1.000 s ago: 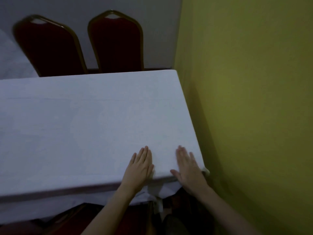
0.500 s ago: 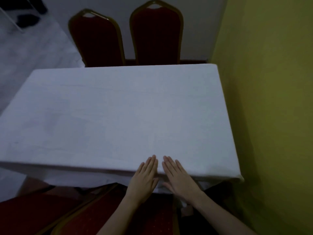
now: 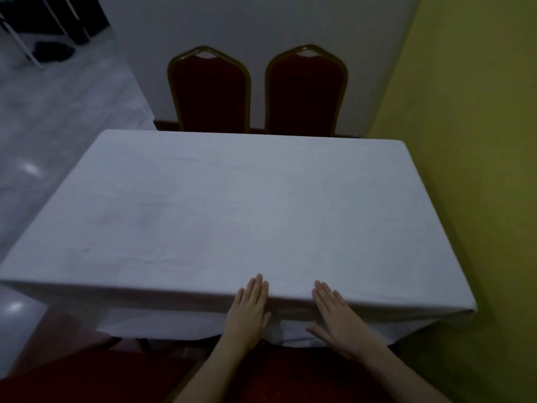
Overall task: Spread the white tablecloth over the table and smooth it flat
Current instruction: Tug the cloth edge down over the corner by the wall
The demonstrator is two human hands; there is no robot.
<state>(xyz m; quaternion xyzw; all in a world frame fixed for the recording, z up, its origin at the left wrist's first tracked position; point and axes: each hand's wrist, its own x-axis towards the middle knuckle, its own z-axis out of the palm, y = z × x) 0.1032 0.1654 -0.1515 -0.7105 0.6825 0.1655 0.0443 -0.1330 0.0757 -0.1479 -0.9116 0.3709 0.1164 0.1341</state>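
The white tablecloth (image 3: 232,210) covers the whole rectangular table and lies mostly flat, with faint creases on its left half. Its near edge hangs down over the front of the table. My left hand (image 3: 248,312) lies flat, fingers together, with the fingertips on the near table edge and the palm over the hanging part. My right hand (image 3: 338,321) lies flat the same way a little to the right, thumb spread. Neither hand holds anything.
Two red chairs with gold frames (image 3: 210,91) (image 3: 305,88) stand against the grey wall behind the table. A yellow-green wall (image 3: 470,170) runs close along the table's right side. Red chair seats (image 3: 87,379) are below me. Grey floor (image 3: 52,117) lies to the left.
My hands have slid back toward me from the tabletop to its near edge and moved apart. The view has shifted so the whole table is seen.
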